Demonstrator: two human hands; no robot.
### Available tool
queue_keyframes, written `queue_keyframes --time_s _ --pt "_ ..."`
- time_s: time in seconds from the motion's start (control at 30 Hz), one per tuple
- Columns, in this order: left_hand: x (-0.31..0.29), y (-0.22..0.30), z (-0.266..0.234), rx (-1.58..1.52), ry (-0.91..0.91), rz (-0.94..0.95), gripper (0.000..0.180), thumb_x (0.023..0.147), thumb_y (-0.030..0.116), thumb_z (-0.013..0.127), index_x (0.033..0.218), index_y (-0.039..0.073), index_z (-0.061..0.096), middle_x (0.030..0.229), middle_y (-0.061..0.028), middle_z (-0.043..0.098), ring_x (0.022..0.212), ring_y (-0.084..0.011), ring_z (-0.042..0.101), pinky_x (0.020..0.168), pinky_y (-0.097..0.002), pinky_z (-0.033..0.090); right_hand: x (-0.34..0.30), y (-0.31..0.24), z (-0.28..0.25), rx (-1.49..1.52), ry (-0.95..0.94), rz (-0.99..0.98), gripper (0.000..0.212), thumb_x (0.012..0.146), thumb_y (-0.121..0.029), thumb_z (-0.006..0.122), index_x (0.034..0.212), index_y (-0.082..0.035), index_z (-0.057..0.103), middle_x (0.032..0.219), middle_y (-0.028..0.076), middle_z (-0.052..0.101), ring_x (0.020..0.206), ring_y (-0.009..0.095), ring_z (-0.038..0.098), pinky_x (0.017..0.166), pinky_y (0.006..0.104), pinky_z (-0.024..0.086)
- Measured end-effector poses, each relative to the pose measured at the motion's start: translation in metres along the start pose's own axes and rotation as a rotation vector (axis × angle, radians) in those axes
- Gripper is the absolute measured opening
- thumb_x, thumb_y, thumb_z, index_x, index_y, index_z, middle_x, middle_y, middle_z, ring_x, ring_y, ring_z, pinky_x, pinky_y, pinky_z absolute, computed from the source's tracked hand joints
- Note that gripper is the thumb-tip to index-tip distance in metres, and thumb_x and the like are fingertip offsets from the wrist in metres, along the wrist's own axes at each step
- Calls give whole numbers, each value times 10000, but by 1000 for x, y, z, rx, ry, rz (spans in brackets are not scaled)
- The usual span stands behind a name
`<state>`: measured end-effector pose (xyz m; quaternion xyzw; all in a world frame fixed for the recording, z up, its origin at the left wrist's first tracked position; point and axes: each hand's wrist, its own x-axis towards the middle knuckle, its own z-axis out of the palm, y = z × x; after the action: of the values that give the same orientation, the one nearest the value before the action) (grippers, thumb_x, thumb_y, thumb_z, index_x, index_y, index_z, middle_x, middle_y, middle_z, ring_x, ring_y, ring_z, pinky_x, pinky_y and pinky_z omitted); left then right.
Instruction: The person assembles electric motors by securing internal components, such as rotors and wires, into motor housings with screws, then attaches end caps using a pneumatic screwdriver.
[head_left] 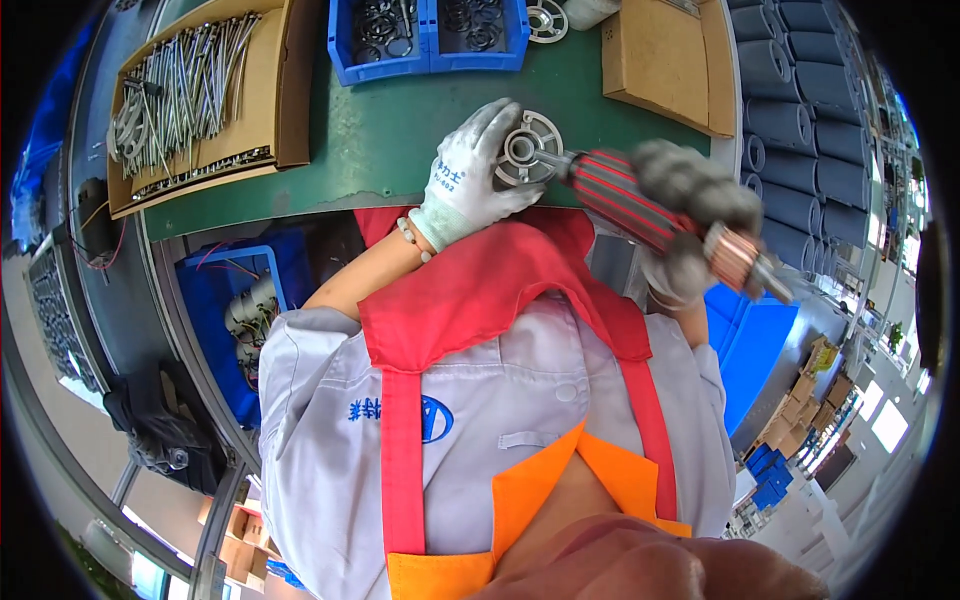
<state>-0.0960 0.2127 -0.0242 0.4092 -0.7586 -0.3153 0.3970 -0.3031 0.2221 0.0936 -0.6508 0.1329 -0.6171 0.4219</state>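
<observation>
My left hand [468,172], in a white glove with grey fingertips, curls round the rim of a round metal end cover [543,133] with spokes and a central hub. My right hand [695,190], gloved in grey and blurred by motion, grips a motor rotor [628,203] with a red-and-grey striped core. A copper commutator [732,256] and a bare shaft end show at its lower right. The rotor's other shaft end meets the hub of the cover; how deep it sits I cannot tell. Both parts are above the green bench top's front edge.
A cardboard tray [290,85] of long screws lies at left on the green bench [345,160]. Two blue bins [430,72] of small rings stand at the back, beside another end cover [545,20]. At right are a cardboard box [655,55] and stacked grey cylinders [780,122].
</observation>
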Motion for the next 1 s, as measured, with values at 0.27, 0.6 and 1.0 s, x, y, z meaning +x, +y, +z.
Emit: queue_keyframes --time_s 0.27,0.6,1.0 --pt "0 2 -3 -3 -1 -15 858 659 358 816 1349 4 448 1360 -218 487 1263 -381 478 1038 -462 402 -2 44 31 -422 6 394 347 744 159 571 1044 -10 527 1022 158 614 967 246 636 891 410 530" --pt "3 -11 -6 1 -83 -1 979 606 352 850 1403 28 383 1394 -198 453 1286 -377 449 1058 -460 382 0 60 31 -384 48 433 332 730 132 599 1023 -8 530 993 128 602 945 224 632 866 387 529" --pt "23 -6 2 49 -60 -1 1000 563 279 894 1376 -13 390 1334 -230 507 1213 -397 516 1025 -444 430 51 144 -113 -1053 531 521 663 824 -401 712 1287 29 513 1259 179 587 1164 321 571 1040 402 422"
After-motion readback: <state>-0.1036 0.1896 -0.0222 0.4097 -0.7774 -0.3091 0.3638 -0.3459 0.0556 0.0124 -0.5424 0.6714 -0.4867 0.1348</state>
